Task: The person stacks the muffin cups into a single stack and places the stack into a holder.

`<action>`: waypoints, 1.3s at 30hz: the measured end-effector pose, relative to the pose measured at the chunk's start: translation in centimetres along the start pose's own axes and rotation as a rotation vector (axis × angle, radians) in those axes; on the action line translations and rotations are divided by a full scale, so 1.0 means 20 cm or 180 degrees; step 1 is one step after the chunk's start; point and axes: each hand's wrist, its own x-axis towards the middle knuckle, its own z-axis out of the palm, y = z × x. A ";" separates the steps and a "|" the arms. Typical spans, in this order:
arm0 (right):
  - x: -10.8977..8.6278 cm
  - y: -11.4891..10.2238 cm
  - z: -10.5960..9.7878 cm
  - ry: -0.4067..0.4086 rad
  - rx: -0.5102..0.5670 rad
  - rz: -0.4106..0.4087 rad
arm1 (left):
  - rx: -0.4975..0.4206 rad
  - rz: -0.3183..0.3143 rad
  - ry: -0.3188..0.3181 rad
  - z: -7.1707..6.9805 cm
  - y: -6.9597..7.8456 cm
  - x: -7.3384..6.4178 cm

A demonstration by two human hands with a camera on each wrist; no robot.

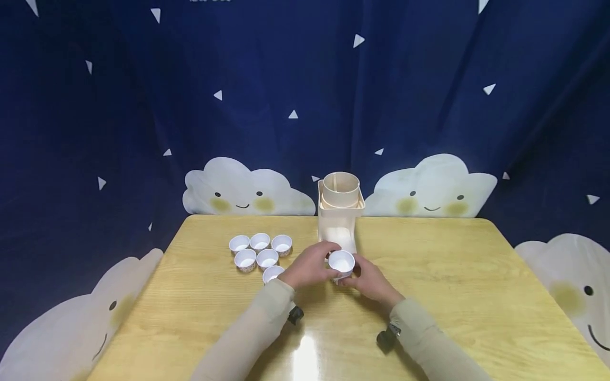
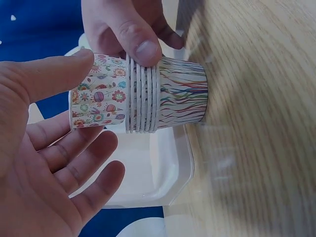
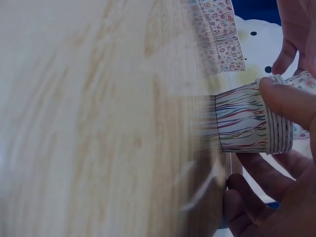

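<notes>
In front of a cream-coloured holder [image 1: 337,212], a nested stack of small paper cups [image 1: 341,264] stands upright on the table. The top cup [image 2: 101,96] has a flower print; the lowest cup [image 3: 242,121] shows coloured wavy stripes, with several rims layered between. My left hand [image 1: 312,266] pinches the flowered cup between thumb and index finger, its other fingers loosely bent. From the right, my right hand [image 1: 373,283] grips the stack at its rims, thumb on one side and fingers on the other.
Several separate paper cups [image 1: 245,259] stand upright to the left of my left hand, the nearest partly hidden by it. The wooden table [image 1: 452,286] ends at a dark blue curtain [image 1: 286,63] with cloud faces.
</notes>
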 end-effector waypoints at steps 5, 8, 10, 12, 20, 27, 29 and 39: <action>-0.01 0.02 0.01 0.0003 -0.0027 -0.0037 | 0.0002 -0.0023 0.0001 0.03 -0.01 -0.02; -0.01 0.02 0.01 0.0017 -0.0025 -0.0047 | -0.0010 -0.0011 -0.0003 0.04 0.00 -0.01; -0.01 0.02 0.00 0.0019 -0.0011 -0.0019 | -0.0020 -0.0021 -0.0011 0.04 0.00 -0.01; -0.01 0.02 0.00 -0.0002 -0.0011 -0.0019 | -0.0027 -0.0035 -0.0019 0.04 0.00 -0.01; -0.01 0.01 0.00 -0.0057 0.0099 -0.0098 | -0.0019 -0.0041 -0.0024 0.05 -0.01 0.00; -0.01 0.00 0.00 -0.0088 0.0132 -0.0050 | 0.0000 -0.0021 -0.0027 0.05 -0.02 0.00; -0.01 0.00 0.00 -0.0060 0.0144 -0.0064 | 0.0004 -0.0003 -0.0019 0.05 -0.02 0.01; 0.00 0.00 0.00 -0.0016 0.0071 0.0013 | 0.0002 -0.0017 -0.0050 0.04 -0.02 0.00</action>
